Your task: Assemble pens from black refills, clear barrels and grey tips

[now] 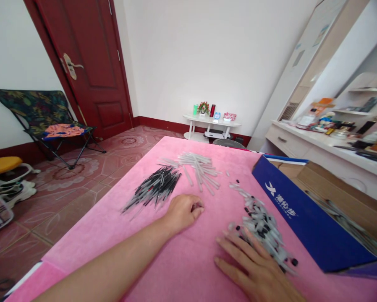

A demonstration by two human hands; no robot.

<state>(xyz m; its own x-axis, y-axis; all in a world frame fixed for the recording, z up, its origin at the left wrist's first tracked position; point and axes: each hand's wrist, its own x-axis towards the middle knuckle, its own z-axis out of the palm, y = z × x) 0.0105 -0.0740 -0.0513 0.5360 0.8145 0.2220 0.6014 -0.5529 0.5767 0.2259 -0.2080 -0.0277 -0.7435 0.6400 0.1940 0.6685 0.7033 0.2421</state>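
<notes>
My left hand (pixel 182 211) rests on the pink table cloth (pixel 188 268) with its fingers curled into a loose fist, just right of a pile of black pen refills (pixel 155 188); I cannot make out anything inside it. My right hand (pixel 254 266) lies flat with fingers stretched out, fingertips touching the near edge of a pile of clear pen caps with black ends (pixel 264 226). A heap of clear pen barrels (pixel 197 165) lies farther back on the cloth.
An open blue cardboard box (pixel 305 218) with more parts stands at the table's right. Beyond are a white desk (pixel 317 147), a small white side table (pixel 211 122), a folding chair (pixel 46 117) and a red door (pixel 87 63).
</notes>
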